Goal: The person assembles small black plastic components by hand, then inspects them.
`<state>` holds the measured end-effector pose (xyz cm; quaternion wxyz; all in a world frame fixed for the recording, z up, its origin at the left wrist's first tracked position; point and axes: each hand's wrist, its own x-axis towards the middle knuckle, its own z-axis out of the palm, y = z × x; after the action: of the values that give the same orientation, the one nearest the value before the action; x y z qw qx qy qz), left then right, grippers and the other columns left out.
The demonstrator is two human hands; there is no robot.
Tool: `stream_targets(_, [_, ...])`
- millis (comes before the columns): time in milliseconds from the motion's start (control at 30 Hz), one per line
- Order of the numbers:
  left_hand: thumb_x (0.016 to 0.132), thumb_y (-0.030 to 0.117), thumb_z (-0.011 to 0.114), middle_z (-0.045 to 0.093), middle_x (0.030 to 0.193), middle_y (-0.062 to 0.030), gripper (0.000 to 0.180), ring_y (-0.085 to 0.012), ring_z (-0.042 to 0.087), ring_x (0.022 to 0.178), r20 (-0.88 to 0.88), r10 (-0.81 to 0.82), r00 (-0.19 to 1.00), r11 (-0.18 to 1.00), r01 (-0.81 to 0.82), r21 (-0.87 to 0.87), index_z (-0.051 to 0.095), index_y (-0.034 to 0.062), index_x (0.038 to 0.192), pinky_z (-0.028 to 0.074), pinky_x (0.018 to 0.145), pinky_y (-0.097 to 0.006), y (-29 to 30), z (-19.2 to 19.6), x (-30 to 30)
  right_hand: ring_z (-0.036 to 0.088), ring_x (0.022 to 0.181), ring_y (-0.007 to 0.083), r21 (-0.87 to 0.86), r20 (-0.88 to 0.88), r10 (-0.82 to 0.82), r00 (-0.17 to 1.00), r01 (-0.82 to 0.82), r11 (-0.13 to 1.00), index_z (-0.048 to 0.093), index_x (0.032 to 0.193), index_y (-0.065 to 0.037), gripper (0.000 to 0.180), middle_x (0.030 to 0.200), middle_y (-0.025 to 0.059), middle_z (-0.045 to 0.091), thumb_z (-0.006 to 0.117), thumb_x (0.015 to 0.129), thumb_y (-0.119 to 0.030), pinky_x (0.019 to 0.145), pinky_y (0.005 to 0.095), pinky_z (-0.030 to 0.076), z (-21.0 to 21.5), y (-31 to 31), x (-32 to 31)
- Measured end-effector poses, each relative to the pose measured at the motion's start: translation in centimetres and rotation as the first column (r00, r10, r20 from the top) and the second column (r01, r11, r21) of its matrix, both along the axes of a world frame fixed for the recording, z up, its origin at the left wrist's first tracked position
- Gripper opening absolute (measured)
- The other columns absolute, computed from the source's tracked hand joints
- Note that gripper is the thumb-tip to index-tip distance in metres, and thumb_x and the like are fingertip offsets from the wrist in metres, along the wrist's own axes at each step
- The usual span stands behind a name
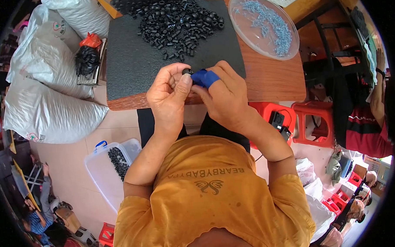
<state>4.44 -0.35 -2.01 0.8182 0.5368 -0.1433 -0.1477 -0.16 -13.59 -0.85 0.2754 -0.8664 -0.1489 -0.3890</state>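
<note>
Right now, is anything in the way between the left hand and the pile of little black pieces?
Nothing visible is. The left hand, pinching a small black piece, is near the pile of black pieces, and only dark mat shows between them.

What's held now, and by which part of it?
A small, rounded black piece, pinched by its outer side in the left grip; whether the right grip holds it too is unclear.
</note>
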Motion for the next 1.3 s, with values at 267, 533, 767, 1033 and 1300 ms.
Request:
stream_targets(267, [0.093,0.006,0.061,0.065,0.086,-0.0027,0.015,-0.0053,0.059,0.07,-0.249,-0.04,0.968,0.993,0.01,-0.118,0.06,-0.0013,0.106,0.05,0.062,-0.019,-0.5,0.0,-0.7,0.053,0.071,0.0317,0.008,0.012,-0.033,0.999,0.033,0.999,0.055,0.086,0.004,0.026,0.087,0.0171,0.058,0.068,0.064,0.002,0.055,0.0385,0.046,-0.4,0.6,-1.1])
stream_targets(533, [0.094,0.006,0.06,0.066,0.087,-0.0036,0.014,-0.0062,0.06,0.071,-0.183,-0.036,0.982,0.999,0.032,-0.024,0.06,-0.0016,0.106,0.05,0.064,-0.02,0.0,-0.2,-0.7,0.054,0.071,0.0303,-0.015,0.038,-0.014,0.999,0.015,1.0,0.056,0.089,0.005,0.028,0.086,0.0163,0.058,0.067,0.063,0.006,0.054,0.0375,0.046,-0.9,0.6,-0.8])
stream_targets(767, [0.094,0.006,0.059,0.066,0.089,-0.0053,0.017,-0.0083,0.062,0.074,-0.379,-0.116,0.918,0.97,0.022,-0.243,0.058,-0.0035,0.108,0.052,0.07,-0.022,0.0,-0.1,-0.8,0.057,0.073,0.032,0.064,0.04,-0.06,0.997,0.058,0.996,0.059,0.091,0.004,0.027,0.089,0.0166,0.061,0.071,0.067,0.005,0.057,0.036,0.047,-0.2,1.0,-1.2])
stream_targets(1033, [0.094,0.007,0.06,0.067,0.089,-0.0089,0.019,-0.0137,0.063,0.072,-0.318,-0.207,0.925,0.956,0.123,-0.265,0.058,-0.0044,0.109,0.054,0.066,-0.028,0.3,0.0,-1.1,0.06,0.077,0.0295,0.547,-0.173,0.008,0.985,0.089,0.833,0.062,0.096,-0.001,0.027,0.087,0.0132,0.062,0.07,0.071,0.006,0.063,0.0359,0.048,0.8,0.2,-2.1])
stream_targets(1300, [0.093,0.007,0.061,0.067,0.087,-0.0099,0.02,-0.0136,0.062,0.071,-0.275,-0.242,0.931,0.965,0.203,-0.165,0.058,-0.0052,0.11,0.052,0.065,-0.027,0.6,0.6,-1.4,0.056,0.075,0.0338,0.308,-0.17,0.085,0.982,-0.029,0.951,0.059,0.093,0.001,0.028,0.086,0.0151,0.06,0.067,0.067,0.009,0.062,0.0381,0.046,2.1,-1.6,-1.7])
